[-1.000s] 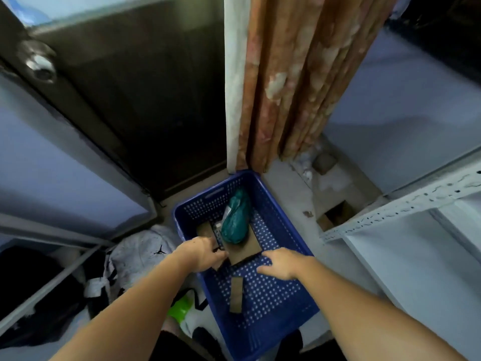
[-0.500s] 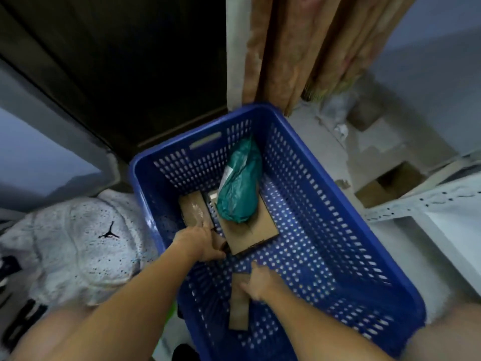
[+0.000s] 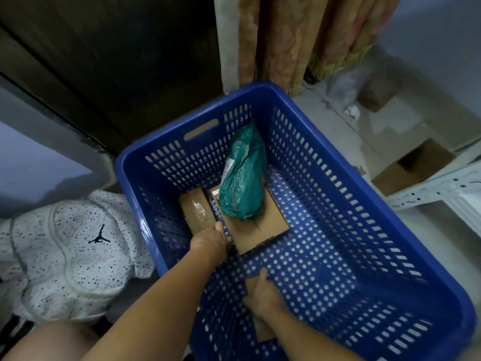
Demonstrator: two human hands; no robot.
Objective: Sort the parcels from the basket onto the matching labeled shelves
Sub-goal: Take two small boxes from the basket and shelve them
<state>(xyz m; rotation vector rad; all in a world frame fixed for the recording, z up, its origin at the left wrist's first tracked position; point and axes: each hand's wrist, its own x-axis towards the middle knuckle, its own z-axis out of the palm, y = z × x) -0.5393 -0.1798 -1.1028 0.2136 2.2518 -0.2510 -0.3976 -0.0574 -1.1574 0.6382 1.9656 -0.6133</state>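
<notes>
Nearest me: right hand (image 3: 264, 295), fingers curled round a narrow cardboard parcel (image 3: 263, 330) lying flat on the floor of the blue basket (image 3: 364, 199). Next: left hand (image 3: 208, 243), gripping the near end of a taped brown box (image 3: 196, 211); I cannot see its fingertips. Just beside that: a flat cardboard box (image 3: 260, 230), a green poly mailer (image 3: 243, 178) resting on it. Outside the basket, left: a speckled white bag (image 3: 70, 243). Farthest: a patterned curtain (image 3: 291, 37).

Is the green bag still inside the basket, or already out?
Inside: the green bag lies on a flat cardboard box within the blue basket walls.
</notes>
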